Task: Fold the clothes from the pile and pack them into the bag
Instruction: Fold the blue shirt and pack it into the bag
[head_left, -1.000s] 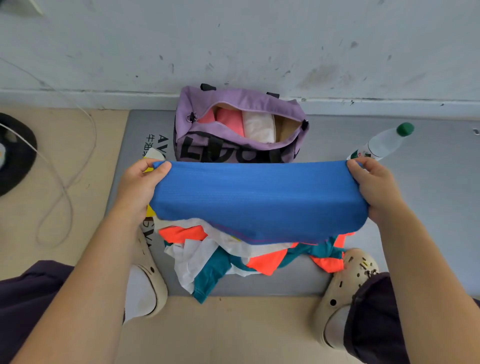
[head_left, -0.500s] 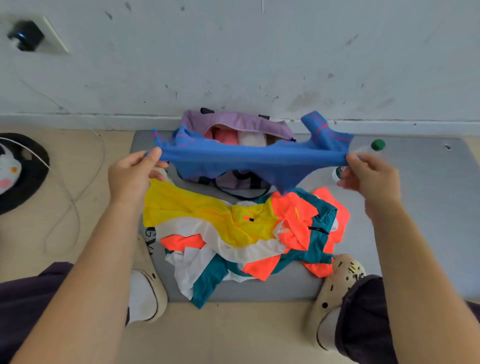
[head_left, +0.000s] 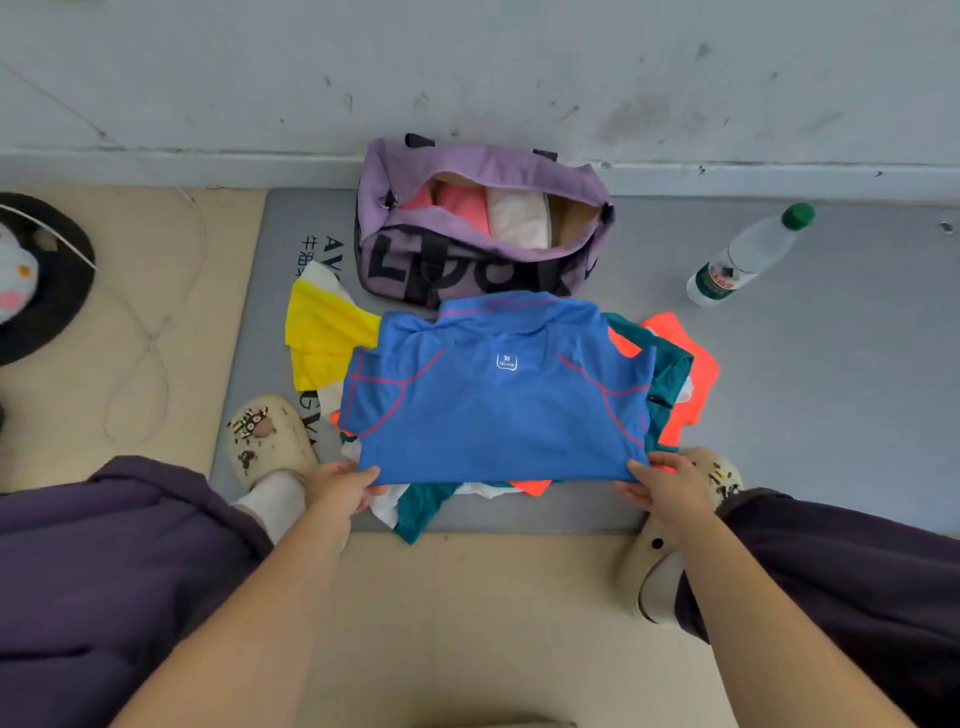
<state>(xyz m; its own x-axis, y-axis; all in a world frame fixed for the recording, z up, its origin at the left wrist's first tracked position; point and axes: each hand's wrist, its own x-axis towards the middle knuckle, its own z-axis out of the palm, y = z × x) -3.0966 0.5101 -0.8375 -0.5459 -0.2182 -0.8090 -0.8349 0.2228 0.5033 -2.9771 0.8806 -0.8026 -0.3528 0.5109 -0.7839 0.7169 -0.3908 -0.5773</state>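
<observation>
One head-worn camera looks steeply down, close over the grey mat (head_left: 779, 415) toward the wall (head_left: 467, 62).

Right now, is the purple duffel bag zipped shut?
No, the purple duffel bag gapes open at the top, showing folded pink and cream clothes packed inside.

I find the lighting even, diffuse and bright, with only faint shadows. Wide-angle distortion bows the wall (head_left: 467, 78) baseline; detail is slightly soft throughout.
</observation>
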